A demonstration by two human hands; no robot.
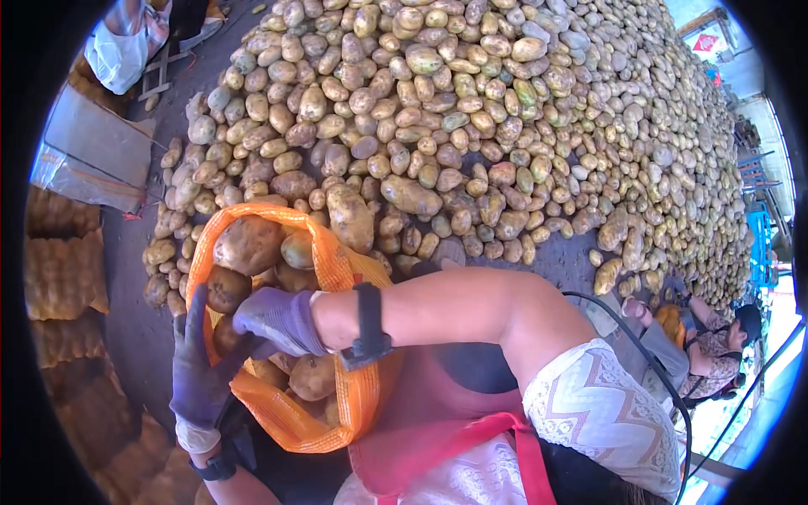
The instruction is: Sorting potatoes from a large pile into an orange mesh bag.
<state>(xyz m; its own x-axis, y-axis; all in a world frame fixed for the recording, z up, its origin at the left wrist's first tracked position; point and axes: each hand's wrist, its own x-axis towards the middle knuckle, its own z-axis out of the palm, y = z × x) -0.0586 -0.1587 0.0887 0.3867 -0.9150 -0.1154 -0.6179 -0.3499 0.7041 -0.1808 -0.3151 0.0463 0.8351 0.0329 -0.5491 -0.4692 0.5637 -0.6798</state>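
Observation:
An orange mesh sack [363, 385] stands with its mouth wide, rolled rim outward, and holds potatoes [249, 246] of mixed sizes. My right hand [281, 322], in a purple-grey knit glove, reaches over the sack's mouth among the potatoes; its fingertips are hidden, so whether it grips one cannot be told. At the sack's left rim is my left hand [202, 366], gloved alike, with its fingers spread upward along the outside and its thumb side near the right hand.
A large heap of loose potatoes [473, 126] spreads beyond the sack. Filled sacks [66, 274] are stacked at the left, below a cardboard box [95, 145]. Another person [716, 360] sits at the right beside an orange sack [672, 325]. A black cable [656, 353] hangs nearby.

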